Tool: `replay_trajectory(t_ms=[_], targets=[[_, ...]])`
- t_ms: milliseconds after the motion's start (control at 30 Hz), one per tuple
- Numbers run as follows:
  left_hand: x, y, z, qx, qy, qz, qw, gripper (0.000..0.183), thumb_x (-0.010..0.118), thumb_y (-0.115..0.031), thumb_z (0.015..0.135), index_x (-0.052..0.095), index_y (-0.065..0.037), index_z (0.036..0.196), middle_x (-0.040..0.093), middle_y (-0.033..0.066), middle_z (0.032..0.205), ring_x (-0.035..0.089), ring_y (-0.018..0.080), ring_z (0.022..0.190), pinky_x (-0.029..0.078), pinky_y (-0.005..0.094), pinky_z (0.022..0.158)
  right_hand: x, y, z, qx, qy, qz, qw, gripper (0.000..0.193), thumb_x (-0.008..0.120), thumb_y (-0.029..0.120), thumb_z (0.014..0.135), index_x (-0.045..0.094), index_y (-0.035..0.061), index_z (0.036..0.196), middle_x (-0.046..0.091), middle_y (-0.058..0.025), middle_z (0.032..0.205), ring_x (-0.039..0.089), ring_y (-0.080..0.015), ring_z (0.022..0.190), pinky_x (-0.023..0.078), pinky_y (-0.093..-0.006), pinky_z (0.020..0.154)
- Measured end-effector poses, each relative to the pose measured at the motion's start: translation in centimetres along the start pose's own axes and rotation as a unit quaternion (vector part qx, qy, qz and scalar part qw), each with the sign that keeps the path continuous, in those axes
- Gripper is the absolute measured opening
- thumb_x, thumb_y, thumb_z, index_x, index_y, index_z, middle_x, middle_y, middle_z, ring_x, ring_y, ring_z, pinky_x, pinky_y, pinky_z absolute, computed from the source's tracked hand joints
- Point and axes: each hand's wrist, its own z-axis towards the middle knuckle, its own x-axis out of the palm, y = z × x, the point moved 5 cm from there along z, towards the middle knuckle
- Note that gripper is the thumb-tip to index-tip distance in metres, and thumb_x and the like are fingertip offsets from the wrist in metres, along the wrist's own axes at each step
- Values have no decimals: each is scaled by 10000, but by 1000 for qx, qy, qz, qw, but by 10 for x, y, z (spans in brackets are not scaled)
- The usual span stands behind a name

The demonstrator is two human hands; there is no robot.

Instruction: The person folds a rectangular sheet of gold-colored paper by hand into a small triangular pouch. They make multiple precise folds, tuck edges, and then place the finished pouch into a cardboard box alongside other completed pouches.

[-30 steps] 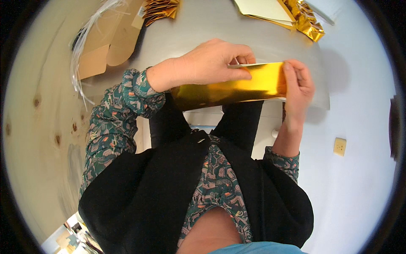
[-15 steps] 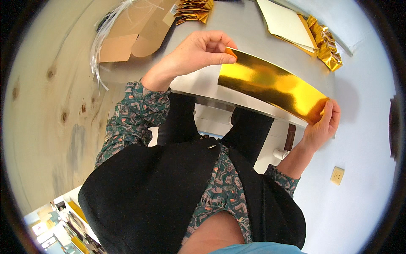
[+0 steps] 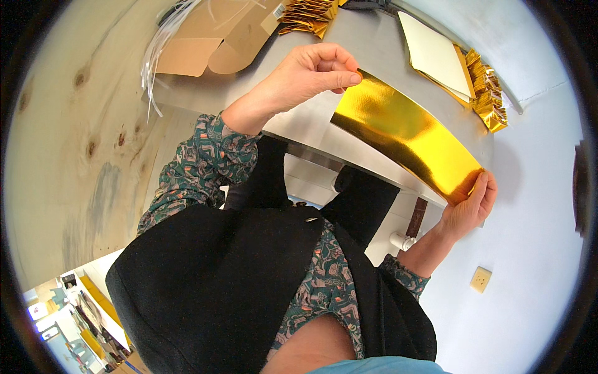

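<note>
A long strip of shiny gold foil paper (image 3: 405, 128) stretches between my two hands above the near edge of the metal table. My left hand (image 3: 311, 78) pinches its upper left corner between thumb and fingertips. At the other end, my right hand (image 3: 470, 202) grips the lower right corner, the thumb lying over the foil. The strip bows slightly and slopes down to the right, its gold face catching the light.
A cardboard box (image 3: 240, 43) with white plastic strips (image 3: 156, 56) lies at the far left. Folded gold pieces (image 3: 309, 15) sit beside it. Cream sheets (image 3: 436, 53) and more pleated gold foil (image 3: 489, 90) rest at the far right, near a pale wall (image 3: 529, 206). Plywood (image 3: 81, 168) stands left.
The strip now tilts more steeply, its right end lower with my right hand. My view has shifted a little, so the table items appear further right. Both hands keep their hold.
</note>
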Motion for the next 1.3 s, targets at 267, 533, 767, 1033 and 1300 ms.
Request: replay_trajectory(t_ms=[267,533,767,1033,1300], targets=[[-16,22,4,-2,-25,46,999,79,670,-164,995,665,-88,1014,682,-24,839,627,57,765,515,225,707,11,-23,4,24,42,-73,996,107,647,122,1008,684,22,1019,632,23,894,548,-46,810,446,-193,741],[-35,59,5,-49,-63,167,983,38,606,-65,979,601,-29,989,659,24,769,610,84,647,491,228,590,28,-60,7,41,147,-177,972,127,663,131,999,687,7,995,651,25,855,553,-27,788,433,-181,705],[-45,63,12,6,-76,433,898,190,663,-127,892,596,-26,1039,689,84,832,677,191,761,532,330,682,48,-88,9,31,203,-265,942,128,685,143,970,703,17,969,682,12,836,581,-50,752,472,-209,693],[-30,67,8,57,-37,585,808,257,634,-159,901,579,-116,1149,684,101,1048,689,311,883,545,426,758,50,-95,3,14,198,-338,920,100,708,122,931,699,25,952,722,-33,811,635,-85,719,523,-250,695],[-19,55,0,42,-25,594,803,242,610,-146,925,604,-133,1166,659,78,1098,689,284,898,559,404,753,48,-73,1,37,190,-360,913,239,744,142,900,655,62,1107,703,-46,831,644,-114,730,531,-262,699]])
